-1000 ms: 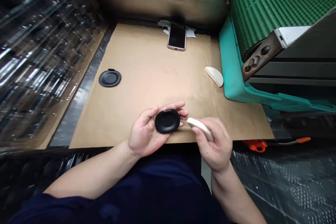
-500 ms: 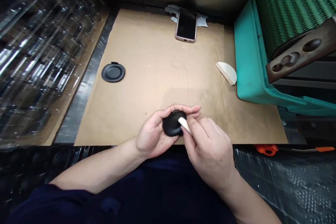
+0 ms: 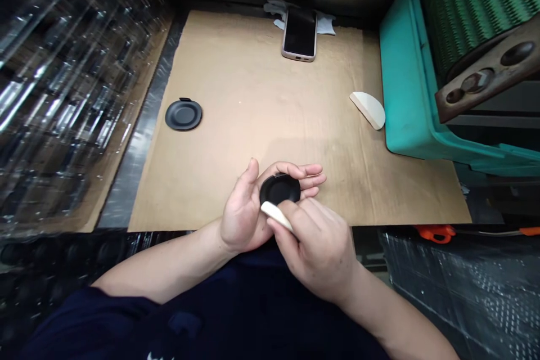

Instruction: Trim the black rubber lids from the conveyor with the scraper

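In the palm of my left hand (image 3: pixel 247 211) rests a shallow black oval lid-like part (image 3: pixel 280 187), with a small tab on its far rim. My index finger curls round the far side, the thumb points up away from the part, and the other fingers stretch out beneath it. My right hand (image 3: pixel 318 244) pinches a white sponge piece (image 3: pixel 276 215) between thumb and fingers. The sponge's tip lies at the part's near-left rim. Another black oval part (image 3: pixel 184 115) like it lies on the cardboard at the left.
A half-round white sponge (image 3: pixel 369 109) lies on the cardboard sheet (image 3: pixel 236 73) beside a teal bin (image 3: pixel 405 84). A phone (image 3: pixel 300 34) lies at the back on white paper. Clear plastic trays (image 3: pixel 63 79) stand at the left, and an orange-handled tool (image 3: pixel 436 233) lies at the right.
My right hand has moved the sponge left and nearer to me, from the part's right side to its near-left rim. My left thumb has lifted off the part.
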The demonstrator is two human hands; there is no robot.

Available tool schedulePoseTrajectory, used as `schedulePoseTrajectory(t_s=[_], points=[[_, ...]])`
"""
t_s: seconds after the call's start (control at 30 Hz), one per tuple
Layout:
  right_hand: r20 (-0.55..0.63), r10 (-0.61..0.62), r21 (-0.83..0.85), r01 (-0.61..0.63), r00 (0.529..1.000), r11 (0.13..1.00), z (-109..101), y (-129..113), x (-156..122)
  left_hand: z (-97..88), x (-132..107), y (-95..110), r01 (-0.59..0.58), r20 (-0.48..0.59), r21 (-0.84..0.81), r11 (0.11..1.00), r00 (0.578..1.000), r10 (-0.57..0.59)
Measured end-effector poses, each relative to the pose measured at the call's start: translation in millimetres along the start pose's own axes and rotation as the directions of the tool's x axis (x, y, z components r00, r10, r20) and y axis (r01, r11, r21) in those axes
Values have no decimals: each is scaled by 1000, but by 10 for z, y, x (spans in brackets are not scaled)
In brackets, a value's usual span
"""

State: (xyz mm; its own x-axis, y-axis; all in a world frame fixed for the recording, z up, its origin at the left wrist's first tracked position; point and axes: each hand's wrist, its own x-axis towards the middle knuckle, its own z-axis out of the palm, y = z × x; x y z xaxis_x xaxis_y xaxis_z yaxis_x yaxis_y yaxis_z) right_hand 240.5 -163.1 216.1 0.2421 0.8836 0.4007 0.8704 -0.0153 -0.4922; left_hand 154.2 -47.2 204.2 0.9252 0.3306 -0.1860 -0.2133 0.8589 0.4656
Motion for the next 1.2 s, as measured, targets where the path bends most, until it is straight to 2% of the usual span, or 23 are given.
schedulePoseTrajectory(t_s=[0.1, 0.27, 0.4, 0.57, 0.73, 0.9, 1.0, 1.1, 1.2], points=[[-101, 19, -32, -23, 995, 999, 20, -4, 21, 0, -8, -2, 5, 14, 31, 999, 1000, -6], [36, -45, 9, 45, 998, 999, -7, 3, 41, -1, -4, -1, 17, -33, 26, 1000, 999, -16], [-68, -9, -36, 6, 998, 999, -12, 28, 60, 2, 3, -3, 31, 6, 30, 999, 1000, -31], [24, -91, 9, 91, 996, 996, -15, 35, 61, 5, 4, -5, 18, -24, 40, 999, 1000, -17], [-65, -15, -43, 12, 998, 999, -4, 47, 57, -6, 11, -17, 29, 4, 49, 998, 1000, -29], [110, -68, 105, 57, 992, 993, -61, -17, -45, -5, 11, -10, 17, -56, 6, 1000, 998, -17], [54, 3, 171, -13, 999, 985, -151, -29, -89, 21, -15, 29, 8, -43, -29, 1000, 999, -9], [-7, 120, 148, -118, 993, 982, -196, -36, -95, 40, -50, 63, -1, -27, -38, 999, 1000, 0], [34, 115, 95, -118, 993, 988, -150, -85, -77, 30, -64, 71, 11, -19, -9, 1000, 1000, -11]])
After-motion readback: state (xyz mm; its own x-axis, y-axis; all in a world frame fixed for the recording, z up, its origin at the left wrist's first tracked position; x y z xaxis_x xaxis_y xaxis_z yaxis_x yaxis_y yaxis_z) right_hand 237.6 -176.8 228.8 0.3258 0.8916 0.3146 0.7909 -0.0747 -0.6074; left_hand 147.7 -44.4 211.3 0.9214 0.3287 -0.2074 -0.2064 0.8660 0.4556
